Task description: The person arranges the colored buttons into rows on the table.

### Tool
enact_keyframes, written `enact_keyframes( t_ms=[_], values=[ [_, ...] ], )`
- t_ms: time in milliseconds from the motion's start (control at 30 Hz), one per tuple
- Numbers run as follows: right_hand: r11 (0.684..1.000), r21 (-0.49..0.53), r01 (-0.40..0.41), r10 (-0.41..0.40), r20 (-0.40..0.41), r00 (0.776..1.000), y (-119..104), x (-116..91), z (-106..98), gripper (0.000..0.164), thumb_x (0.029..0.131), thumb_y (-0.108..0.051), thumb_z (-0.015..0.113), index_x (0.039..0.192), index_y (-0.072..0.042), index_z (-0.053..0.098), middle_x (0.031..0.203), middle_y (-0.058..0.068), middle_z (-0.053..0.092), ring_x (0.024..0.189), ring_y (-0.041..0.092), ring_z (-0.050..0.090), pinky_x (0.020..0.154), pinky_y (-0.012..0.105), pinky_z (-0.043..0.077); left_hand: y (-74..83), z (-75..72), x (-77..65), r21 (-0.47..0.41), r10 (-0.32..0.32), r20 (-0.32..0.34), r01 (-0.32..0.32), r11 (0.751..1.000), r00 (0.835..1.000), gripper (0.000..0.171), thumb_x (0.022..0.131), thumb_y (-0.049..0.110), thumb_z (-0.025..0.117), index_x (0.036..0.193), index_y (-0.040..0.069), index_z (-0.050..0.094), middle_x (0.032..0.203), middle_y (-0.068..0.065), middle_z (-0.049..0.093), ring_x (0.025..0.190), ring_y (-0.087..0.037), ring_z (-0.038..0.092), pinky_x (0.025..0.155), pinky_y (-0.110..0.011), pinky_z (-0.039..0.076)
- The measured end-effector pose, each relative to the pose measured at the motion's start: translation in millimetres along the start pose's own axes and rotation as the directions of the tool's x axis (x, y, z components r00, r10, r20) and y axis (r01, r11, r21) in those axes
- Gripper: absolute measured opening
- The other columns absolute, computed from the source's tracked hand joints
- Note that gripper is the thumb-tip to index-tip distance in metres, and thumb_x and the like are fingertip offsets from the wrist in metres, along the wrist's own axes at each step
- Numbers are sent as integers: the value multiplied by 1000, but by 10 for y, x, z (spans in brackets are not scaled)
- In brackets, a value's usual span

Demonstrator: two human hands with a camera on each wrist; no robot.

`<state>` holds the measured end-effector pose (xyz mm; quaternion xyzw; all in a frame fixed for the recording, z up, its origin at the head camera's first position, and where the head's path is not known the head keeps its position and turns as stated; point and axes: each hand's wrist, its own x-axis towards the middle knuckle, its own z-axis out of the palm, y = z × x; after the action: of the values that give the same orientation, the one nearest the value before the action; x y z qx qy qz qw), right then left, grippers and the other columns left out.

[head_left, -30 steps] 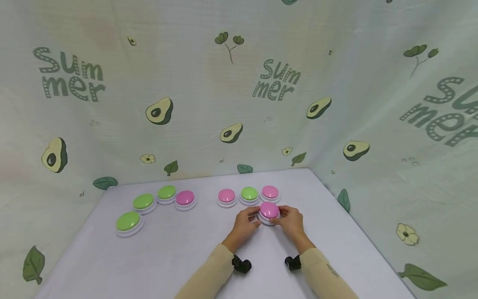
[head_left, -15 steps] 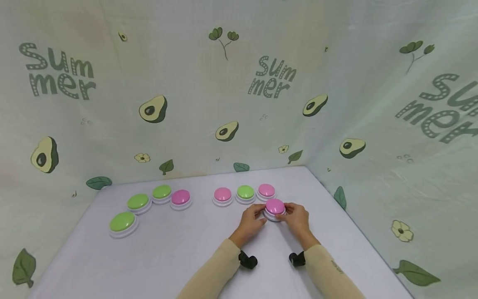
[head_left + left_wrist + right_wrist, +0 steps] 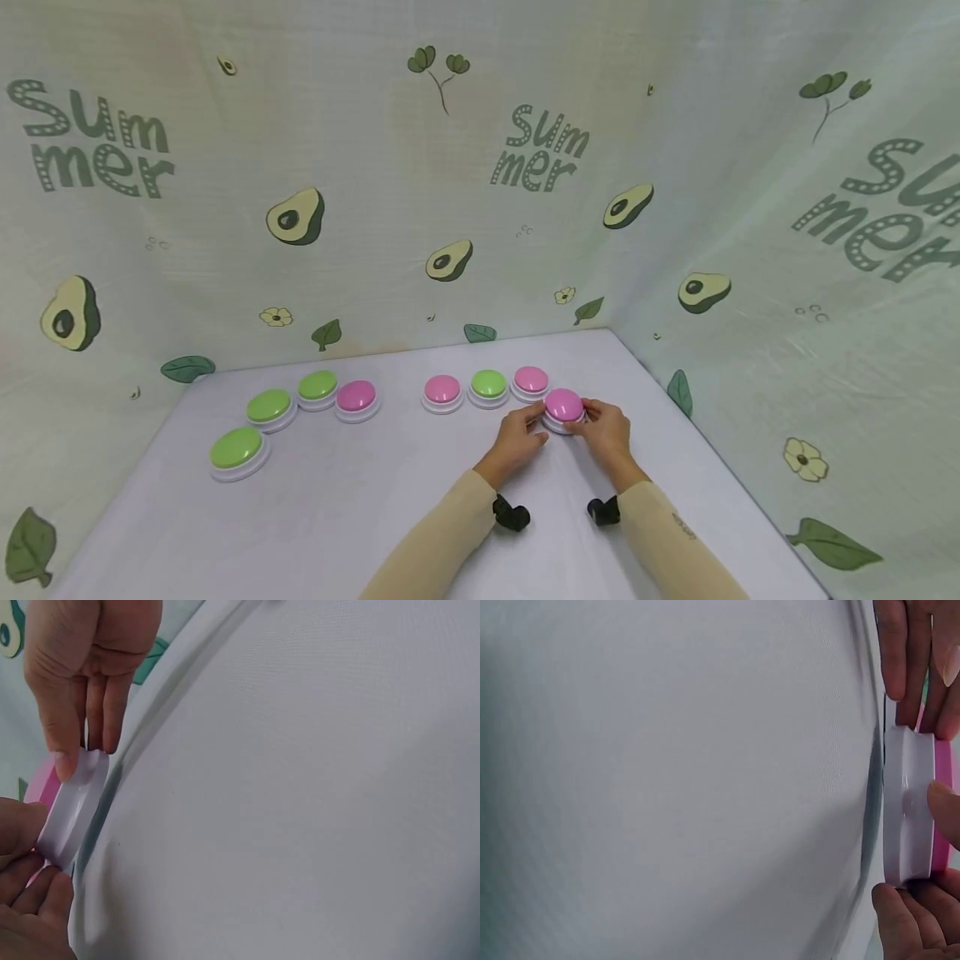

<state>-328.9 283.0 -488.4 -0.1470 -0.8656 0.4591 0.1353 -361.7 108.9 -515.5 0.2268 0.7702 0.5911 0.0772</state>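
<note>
A pink push button (image 3: 563, 405) with a domed top and white round base is held between both hands, upright and close over the table. My left hand (image 3: 517, 438) touches its left side with the fingertips. My right hand (image 3: 609, 430) grips the right side, thumb on the front of the base. In the left wrist view the right thumb (image 3: 65, 763) lies against the white base (image 3: 75, 806). The right wrist view shows the left fingers at the base's edge. Just behind and left of it sits a lighter pink button (image 3: 531, 380).
A green button (image 3: 489, 384) and a pink button (image 3: 442, 389) continue that row leftward. Farther left stand a magenta button (image 3: 356, 396) and several green buttons (image 3: 268, 406). A printed cloth (image 3: 375, 167) encloses the white table (image 3: 322, 508) at back and sides.
Both hands have carried the pink push button to the right and slightly back, from in front of the lighter pink button to its right. The head view has turned a little right.
</note>
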Motion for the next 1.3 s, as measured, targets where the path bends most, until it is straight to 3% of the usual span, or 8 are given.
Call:
enact_keyframes(
  t_ms=[300,633,767,1133,1300],
  values=[
    [999,-24,-30,30,1,1000,24,151,-57,64,88,0,82,145,11,54,145,28,55,140,43,51,116,51,43,106,139,112,13,-94,24,94,995,995,68,95,-3,69,157,2,44,165,-12,41,139,-36,55,113,-41,50],
    [998,-38,-50,50,-10,999,61,283,-59,66,90,1,81,147,10,51,147,29,53,141,44,49,118,53,41,91,297,228,26,-34,10,33,999,999,71,93,-5,64,157,-9,36,167,-25,31,151,-39,38,117,-43,45],
    [998,-28,-52,51,-15,999,96,333,-67,65,89,1,81,147,10,52,147,29,54,141,43,50,117,51,43,95,344,287,26,-36,-3,36,999,999,70,92,-5,65,156,-12,37,163,-28,34,149,-40,40,117,-43,45],
    [999,-29,-39,38,-16,999,139,523,-38,66,90,0,80,148,10,49,149,29,52,142,43,49,120,51,40,95,411,438,-1,-130,13,130,992,991,73,96,2,63,161,-5,30,170,-19,27,145,-38,48,119,-42,43],
    [998,-41,-51,51,-15,999,152,604,-22,67,92,-1,78,150,9,47,151,28,50,144,43,47,120,50,40,133,428,509,-10,-167,4,167,986,986,75,96,3,64,162,-3,30,171,-15,26,147,-35,46,121,-41,40]
  ],
)
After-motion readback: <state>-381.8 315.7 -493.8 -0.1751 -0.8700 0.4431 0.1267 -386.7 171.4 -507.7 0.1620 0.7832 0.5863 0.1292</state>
